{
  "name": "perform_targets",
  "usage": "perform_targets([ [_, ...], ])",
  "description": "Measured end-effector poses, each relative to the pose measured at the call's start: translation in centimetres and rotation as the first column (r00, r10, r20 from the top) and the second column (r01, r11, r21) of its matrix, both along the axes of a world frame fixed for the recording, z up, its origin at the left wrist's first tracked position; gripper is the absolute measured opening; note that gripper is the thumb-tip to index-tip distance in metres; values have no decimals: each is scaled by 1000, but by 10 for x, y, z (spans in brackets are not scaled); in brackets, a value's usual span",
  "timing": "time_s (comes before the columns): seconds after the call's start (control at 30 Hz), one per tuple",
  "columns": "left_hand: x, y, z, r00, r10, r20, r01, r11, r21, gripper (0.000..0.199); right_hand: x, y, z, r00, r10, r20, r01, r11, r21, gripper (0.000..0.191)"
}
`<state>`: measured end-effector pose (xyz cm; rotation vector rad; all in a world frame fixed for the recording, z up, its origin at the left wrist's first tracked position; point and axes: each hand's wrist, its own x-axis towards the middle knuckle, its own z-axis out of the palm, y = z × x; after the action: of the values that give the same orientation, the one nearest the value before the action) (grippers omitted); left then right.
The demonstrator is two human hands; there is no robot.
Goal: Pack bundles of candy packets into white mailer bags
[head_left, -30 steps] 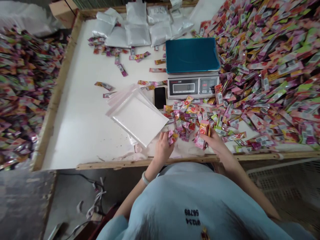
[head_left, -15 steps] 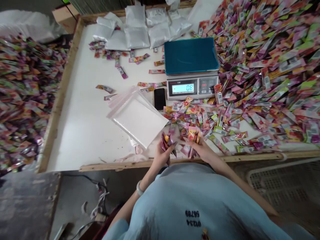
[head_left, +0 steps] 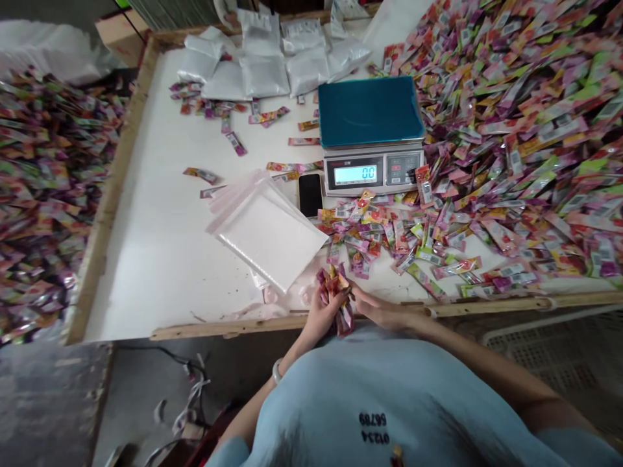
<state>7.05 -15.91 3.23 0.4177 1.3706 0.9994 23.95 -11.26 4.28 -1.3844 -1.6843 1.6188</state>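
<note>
My left hand [head_left: 324,314] is closed round a bunch of small colourful stick packets [head_left: 337,280], held upright at the table's front edge. From the other side, my right hand [head_left: 377,310] reaches in with its fingertips pressed against the same bunch. More stick packets [head_left: 357,243] lie loose just beyond the hands. To the left of them, clear zip bags [head_left: 272,230] lie fanned in a flat stack. A digital scale [head_left: 372,117] stands behind the loose packets, its blue plate bare and its display reading 0.0.
A black phone [head_left: 310,194] lies beside the scale. Filled silvery bags [head_left: 265,74] line the back edge. A large heap of packets [head_left: 525,130] covers the right side, another heap [head_left: 48,194] lies left beyond the wooden rim [head_left: 109,194]. A white basket [head_left: 559,353] is below right.
My right hand has moved left, bringing its packets together with the bunch in my left hand. The scale display went from 0.8, apparently negative, to 0.0.
</note>
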Motion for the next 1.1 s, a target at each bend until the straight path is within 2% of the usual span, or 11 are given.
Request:
perform_targets([
  [0.07, -6, -7, -1, 997, -36, 75, 38, 999, -29, 50, 9, 33, 2, 991, 122, 60, -125, 991, 52, 49],
  [0.2, -17, -11, 5, 966, -174, 192, 184, 982, -39, 49, 1, 78, -27, 887, 5, 461, -219, 885, 411, 63],
  [0.3, -21, -9, 14, 944, -290, 159, 287, 957, 41, 40, 6, 69, -61, 784, 147, 603, -492, 740, 459, 75],
  [0.4, -19, -10, 18, 928, -332, 170, 326, 943, 65, 48, 35, 46, -71, 779, 226, 585, -561, 668, 489, 78],
  [0.47, -17, -11, 17, 920, -343, 192, 338, 939, 58, 58, 54, 35, -61, 821, 174, 543, -497, 685, 533, 81],
  [0.57, -18, -8, 15, 959, -257, 117, 252, 966, 55, 49, 53, 29, -38, 814, 28, 581, -404, 745, 531, 77],
  [0.73, -27, -8, 9, 996, -87, 15, 87, 996, -2, 37, -1, 35, -29, 567, -51, 822, -398, 856, 328, 36],
  [0.8, -31, -13, 4, 998, -56, 42, 58, 998, -38, 40, -4, 36, -30, 547, -62, 835, -379, 871, 313, 23],
  [0.9, -33, -19, -6, 998, 42, 46, -40, 998, -41, 45, 22, 31, -28, 710, -93, 698, -254, 891, 376, 25],
  [1.0, -28, -17, -13, 991, 132, -34, -131, 991, 39, 47, 56, 19, -24, 890, -212, 402, 76, 942, 328, 27],
  [1.1, -19, -9, -13, 990, 112, -81, -108, 993, 56, 42, 69, 9, -27, 889, -337, 309, 272, 933, 236, 28],
])
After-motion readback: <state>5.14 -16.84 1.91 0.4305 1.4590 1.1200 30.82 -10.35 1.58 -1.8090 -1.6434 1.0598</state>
